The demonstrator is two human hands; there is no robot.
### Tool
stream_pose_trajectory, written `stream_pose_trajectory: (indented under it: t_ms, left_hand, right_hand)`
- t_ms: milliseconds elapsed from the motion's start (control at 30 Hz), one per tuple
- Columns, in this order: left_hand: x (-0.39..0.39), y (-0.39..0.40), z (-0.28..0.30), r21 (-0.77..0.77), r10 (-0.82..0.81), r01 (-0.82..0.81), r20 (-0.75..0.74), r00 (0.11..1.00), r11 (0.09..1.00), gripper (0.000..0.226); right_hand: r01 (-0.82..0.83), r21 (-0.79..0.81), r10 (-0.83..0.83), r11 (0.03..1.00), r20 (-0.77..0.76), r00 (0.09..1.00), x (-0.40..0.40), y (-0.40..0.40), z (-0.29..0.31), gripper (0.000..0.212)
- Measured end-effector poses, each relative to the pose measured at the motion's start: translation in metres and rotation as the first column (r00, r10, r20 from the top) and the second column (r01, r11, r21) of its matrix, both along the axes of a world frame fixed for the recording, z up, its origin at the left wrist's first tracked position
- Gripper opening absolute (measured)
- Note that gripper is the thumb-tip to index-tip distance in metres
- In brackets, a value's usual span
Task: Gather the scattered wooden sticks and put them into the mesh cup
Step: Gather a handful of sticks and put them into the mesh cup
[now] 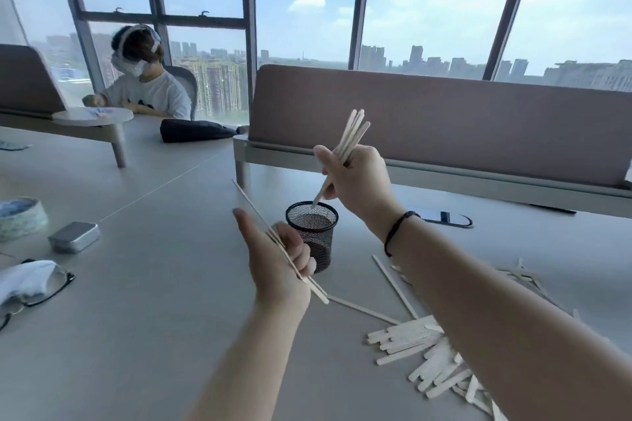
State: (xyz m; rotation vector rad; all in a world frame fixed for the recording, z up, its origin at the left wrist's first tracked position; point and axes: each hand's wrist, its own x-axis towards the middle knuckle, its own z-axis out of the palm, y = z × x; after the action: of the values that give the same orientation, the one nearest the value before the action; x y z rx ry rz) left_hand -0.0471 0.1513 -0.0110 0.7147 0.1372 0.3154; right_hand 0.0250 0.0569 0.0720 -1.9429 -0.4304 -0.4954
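Wooden sticks (349, 140) in right hand (355, 181) — tips over mesh cup (313, 232)

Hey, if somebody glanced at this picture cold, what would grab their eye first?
Probably the right hand at centre, gripping a bundle of thin wooden sticks whose lower tips dip into the black wire-mesh cup on the grey table. Next, the left hand beside the cup grips more sticks.
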Motion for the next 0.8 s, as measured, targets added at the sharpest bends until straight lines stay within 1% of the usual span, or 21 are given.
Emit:
stream_pose_trajectory:
  t_ms: [67, 167, 200, 267, 333, 433, 500, 533, 567, 600, 667, 700, 733, 800]
  left_hand:
    - [0.003, 0.009, -0.003, -0.070, -0.001, -0.001, -0.020, 1.000, 0.998, 0.079]
    - [0.008, 0.015, -0.007, -0.135, 0.006, -0.015, -0.069, 0.998, 0.991, 0.077]
    - [0.008, 0.015, -0.008, -0.139, 0.007, -0.019, -0.082, 0.997, 0.990, 0.076]
    - [0.009, 0.013, -0.010, -0.124, 0.015, -0.028, -0.107, 0.994, 0.992, 0.075]
    - [0.008, 0.011, -0.010, -0.095, 0.025, -0.038, -0.144, 0.989, 0.995, 0.075]
    - [0.008, 0.007, -0.009, -0.067, 0.018, -0.032, -0.192, 0.981, 0.997, 0.077]
    - [0.008, 0.006, -0.008, -0.061, 0.011, -0.024, -0.214, 0.977, 0.998, 0.079]
    - [0.009, 0.007, -0.009, -0.055, 0.008, -0.021, -0.221, 0.975, 0.998, 0.079]
    - [0.010, 0.007, -0.010, -0.041, 0.003, -0.013, -0.231, 0.973, 0.999, 0.077]
    - [0.011, 0.007, -0.011, -0.021, -0.003, -0.002, -0.237, 0.972, 1.000, 0.073]
    - [0.014, 0.005, -0.014, 0.004, -0.009, 0.010, -0.237, 0.972, 1.000, 0.067]
    - [0.015, 0.004, -0.015, -0.002, -0.003, 0.003, -0.231, 0.973, 1.000, 0.066]
    - [0.014, 0.001, -0.014, -0.015, -0.011, 0.008, -0.210, 0.978, 1.000, 0.069]
    - [0.014, -0.003, -0.014, -0.002, -0.085, 0.085, -0.131, 0.988, 0.996, 0.078]
  right_hand:
    - [0.021, -0.095, -0.021, 0.995, 0.001, 1.000, 0.015, 0.013, -0.003, 0.046]
    - [0.042, -0.198, -0.052, 0.979, -0.045, 0.998, 0.029, 0.020, -0.016, 0.049]
    - [0.053, -0.223, -0.065, 0.973, -0.050, 0.997, 0.031, 0.018, -0.020, 0.048]
    - [0.093, -0.258, -0.110, 0.962, -0.050, 0.993, 0.029, 0.011, -0.025, 0.038]
    - [0.153, -0.276, -0.163, 0.949, -0.013, 0.987, 0.024, 0.003, -0.027, 0.029]
    - [0.195, -0.245, -0.183, 0.950, 0.071, 0.981, 0.010, -0.007, -0.028, 0.034]
    - [0.128, -0.210, -0.114, 0.969, 0.076, 0.991, -0.006, -0.012, -0.030, 0.038]
    - [0.051, -0.215, -0.041, 0.975, 0.053, 0.998, -0.016, -0.014, -0.030, 0.045]
    - [-0.039, -0.259, 0.043, 0.965, 0.013, 0.999, -0.026, -0.015, -0.031, 0.055]
    - [-0.115, -0.338, 0.112, 0.934, -0.029, 0.993, -0.037, -0.015, -0.033, 0.068]
    - [-0.172, -0.540, 0.154, 0.824, -0.079, 0.985, -0.052, -0.013, -0.043, 0.087]
    - [-0.163, -0.612, 0.141, 0.774, -0.086, 0.986, -0.057, -0.011, -0.049, 0.090]
    - [-0.152, -0.641, 0.126, 0.752, -0.085, 0.988, -0.061, -0.008, -0.055, 0.086]
    - [-0.126, -0.599, 0.113, 0.790, -0.060, 0.992, -0.063, -0.006, -0.064, 0.071]
